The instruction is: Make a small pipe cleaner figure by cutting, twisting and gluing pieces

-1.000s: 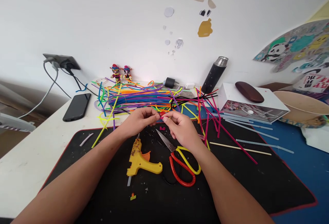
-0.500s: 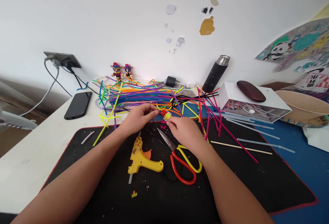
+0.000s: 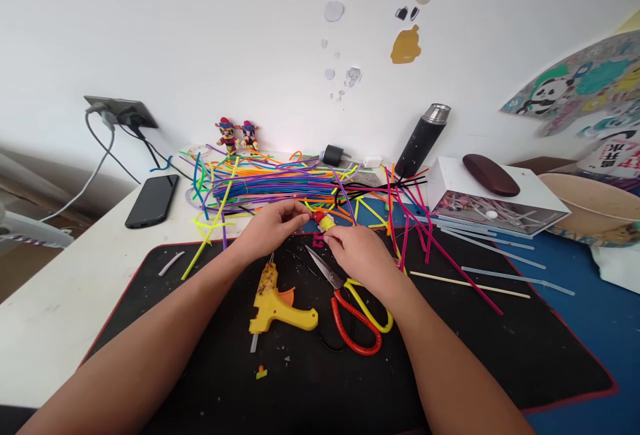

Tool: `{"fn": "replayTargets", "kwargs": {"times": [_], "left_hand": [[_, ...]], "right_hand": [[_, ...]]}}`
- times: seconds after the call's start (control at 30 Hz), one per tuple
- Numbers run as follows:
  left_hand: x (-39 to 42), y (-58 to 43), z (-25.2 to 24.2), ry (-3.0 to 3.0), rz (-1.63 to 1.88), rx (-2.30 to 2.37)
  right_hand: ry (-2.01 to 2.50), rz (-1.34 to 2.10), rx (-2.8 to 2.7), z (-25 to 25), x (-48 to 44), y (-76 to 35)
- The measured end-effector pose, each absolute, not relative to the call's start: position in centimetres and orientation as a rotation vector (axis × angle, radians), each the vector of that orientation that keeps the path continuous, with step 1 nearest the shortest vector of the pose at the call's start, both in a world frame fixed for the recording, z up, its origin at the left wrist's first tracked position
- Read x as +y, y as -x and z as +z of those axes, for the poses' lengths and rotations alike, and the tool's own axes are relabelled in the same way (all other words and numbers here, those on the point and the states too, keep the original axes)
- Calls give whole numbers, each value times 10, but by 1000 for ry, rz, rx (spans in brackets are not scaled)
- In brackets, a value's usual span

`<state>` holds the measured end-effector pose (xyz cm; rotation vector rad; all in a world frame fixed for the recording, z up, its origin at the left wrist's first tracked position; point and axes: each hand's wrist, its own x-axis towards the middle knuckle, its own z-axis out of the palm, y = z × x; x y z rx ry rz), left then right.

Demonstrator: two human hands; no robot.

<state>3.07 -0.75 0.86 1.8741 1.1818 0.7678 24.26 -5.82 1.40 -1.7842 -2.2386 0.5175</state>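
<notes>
Over the far part of the black mat [image 3: 525, 342], a small red and yellow figure [image 3: 326, 222] is held up between the two hands, the right hand [image 3: 361, 248] grasping its yellow lower end in its fingers. The left hand [image 3: 273, 225] has its thumb and finger drawn together at the red end, though I cannot tell whether they grip anything there. Nearer on the mat lie a yellow glue gun [image 3: 270, 308] and open scissors [image 3: 333, 279], while colourful pipe cleaners [image 3: 270, 188] are heaped behind on the tabletop [image 3: 45, 328].
</notes>
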Motion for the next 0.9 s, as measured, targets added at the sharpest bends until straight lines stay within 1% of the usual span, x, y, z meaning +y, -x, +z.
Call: {"fn": "replayTargets", "kwargs": {"times": [0.23,0.43,0.6,0.9], "left_hand": [[-5,-26,8,-1893,675,1182],[-1,-16,12,-1765,588,1003],[0,-14,11,-1689,558,911],[0,-15,8,-1707,595,912]], "right_hand": [[1563,648,-2031,16,-60,-243],[1459,776,-1885,11,-59,-244],[1441,820,-1825,7,-57,-244],[1440,842,-1841,10,-58,-242]]}}
